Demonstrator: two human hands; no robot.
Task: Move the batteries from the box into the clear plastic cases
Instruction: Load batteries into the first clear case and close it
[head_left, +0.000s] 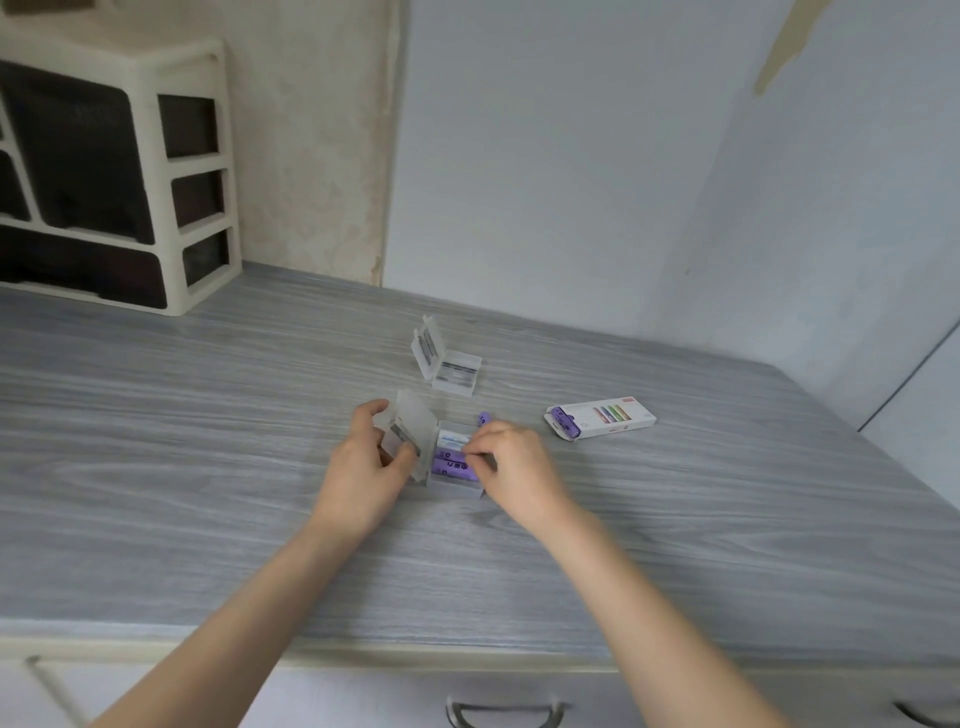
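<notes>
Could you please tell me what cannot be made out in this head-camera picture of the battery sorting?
- Right hand covers the near case's right end; whether it pinches a battery is unclear.
- Battery count inside the box: its walls hide all but the purple ends.
- Far case: contents blurred.
- Labels: too small.

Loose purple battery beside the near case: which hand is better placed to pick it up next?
Right, probably. The right hand lies just in front of the loose battery, fingers at the near case, while the left hand grips that case's lid on the far side.
</notes>
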